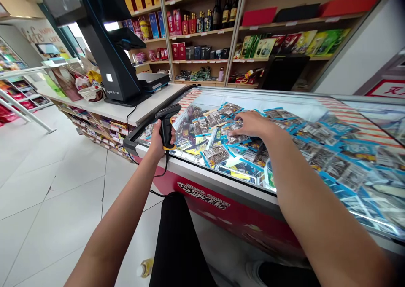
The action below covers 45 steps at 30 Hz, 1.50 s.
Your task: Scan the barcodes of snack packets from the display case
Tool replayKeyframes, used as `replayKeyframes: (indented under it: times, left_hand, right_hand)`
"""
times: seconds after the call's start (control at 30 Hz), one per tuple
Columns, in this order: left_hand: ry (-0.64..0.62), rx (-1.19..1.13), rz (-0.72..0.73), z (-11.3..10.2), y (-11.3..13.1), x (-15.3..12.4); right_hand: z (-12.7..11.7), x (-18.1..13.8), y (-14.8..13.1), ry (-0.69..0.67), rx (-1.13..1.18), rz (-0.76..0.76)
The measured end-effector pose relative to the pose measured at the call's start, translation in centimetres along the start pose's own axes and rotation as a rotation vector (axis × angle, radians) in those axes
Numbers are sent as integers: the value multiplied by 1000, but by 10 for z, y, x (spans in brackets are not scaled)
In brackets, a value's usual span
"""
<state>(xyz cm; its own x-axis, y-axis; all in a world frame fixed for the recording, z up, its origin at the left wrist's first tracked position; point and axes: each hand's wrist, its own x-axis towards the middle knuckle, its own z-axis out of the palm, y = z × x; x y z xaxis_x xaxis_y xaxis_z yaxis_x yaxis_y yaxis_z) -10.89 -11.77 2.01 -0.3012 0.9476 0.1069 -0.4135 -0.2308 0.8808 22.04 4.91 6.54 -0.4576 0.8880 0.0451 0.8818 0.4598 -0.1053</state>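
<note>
My left hand (pixel 157 143) grips a black barcode scanner (pixel 166 122) with a yellow band, its cable hanging down, held at the left end of a chest freezer (pixel 221 181). My right hand (pixel 251 123) reaches into the open freezer and rests on a blue-edged packet (pixel 236 127), fingers spread over it. Several similar blue and silver packets (pixel 319 148) fill the freezer from left to right.
A black checkout terminal (pixel 110 55) stands on the white counter (pixel 126 110) to the left, with a bowl (pixel 91 94) and snacks beside it. Shelves of boxes and bottles (pixel 202 25) line the back wall. A bottle (pixel 145 268) lies on the tiled floor by my legs.
</note>
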Motion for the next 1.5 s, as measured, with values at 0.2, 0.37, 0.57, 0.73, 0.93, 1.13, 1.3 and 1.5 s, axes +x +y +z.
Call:
replayKeyframes:
  times: [0.2,0.37,0.57,0.73,0.93,1.13,1.3,1.5]
  left_hand:
    - [9,-19,-27,-3,-2,1]
    - [28,-17,-30,-1,-2,-1]
    - [13,-12,6,-5,-3,-3]
    - [-25,25,-15,-9,-5,-3]
    - [1,37,-43,-8,-4,-4]
    - [-19,59,-19,-8,-4,-2]
    - [-56,77,-18,-11,-4,-2]
    - [-66,131,-47,-7,0,-3]
  right_hand:
    - [-8,-13,-56,280,-17,-80]
    - [13,15,-139,133,-71,-298]
    - [25,56,-143,-119,-164,-31]
    - [17,59,-93,-164,-174,172]
    - [17,44,-45,-133,-145,184]
    - [18,18,1,-48,-126,169]
    - [15,5,13,88,-114,130]
    - [13,-16,-43,339,-31,-181]
